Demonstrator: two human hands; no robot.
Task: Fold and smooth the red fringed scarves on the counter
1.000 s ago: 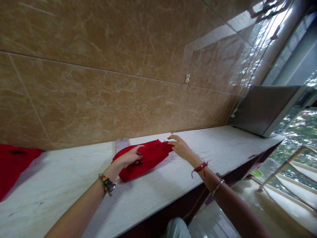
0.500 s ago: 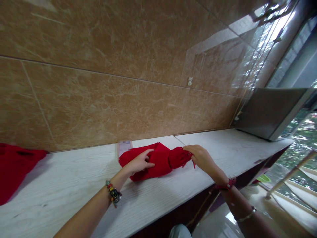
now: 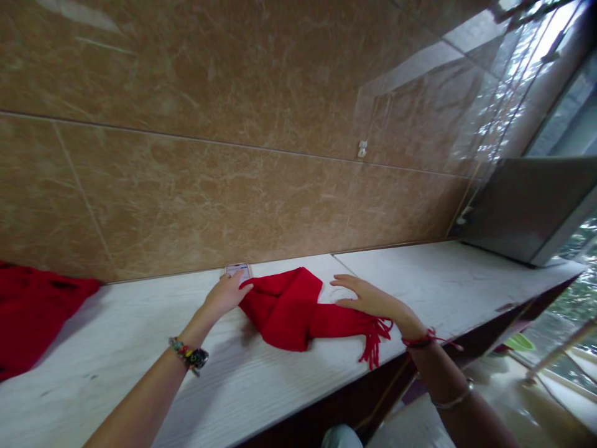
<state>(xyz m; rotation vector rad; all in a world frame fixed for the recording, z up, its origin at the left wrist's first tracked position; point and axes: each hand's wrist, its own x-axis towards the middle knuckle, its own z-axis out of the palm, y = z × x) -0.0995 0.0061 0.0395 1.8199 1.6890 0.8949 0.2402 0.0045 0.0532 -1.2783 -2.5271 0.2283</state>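
Observation:
A folded red scarf [image 3: 291,305] lies on the white counter, its fringed tail stretched toward the right and its tassels reaching the counter's front edge. At the scarf's left end, my left hand [image 3: 227,292] pinches the raised corner between thumb and fingers. My right hand [image 3: 368,298] is open just above the fringed tail, thumb and fingers apart with nothing between them. Behind my left fingertips, a phone [image 3: 239,270] lies against the wall, partly covered by the hand.
Another red cloth [image 3: 41,311] lies at the far left of the white counter [image 3: 140,348]. A dark box-like appliance [image 3: 527,208] stands at the right end, beside the window. Brown marbled tiles [image 3: 209,205] line the back, with a small white fitting [image 3: 362,148] on them.
The scarf's fringed end has swung down and spread to the right. My left hand has moved left to the scarf's corner. My right hand has let go of the fringe and opened.

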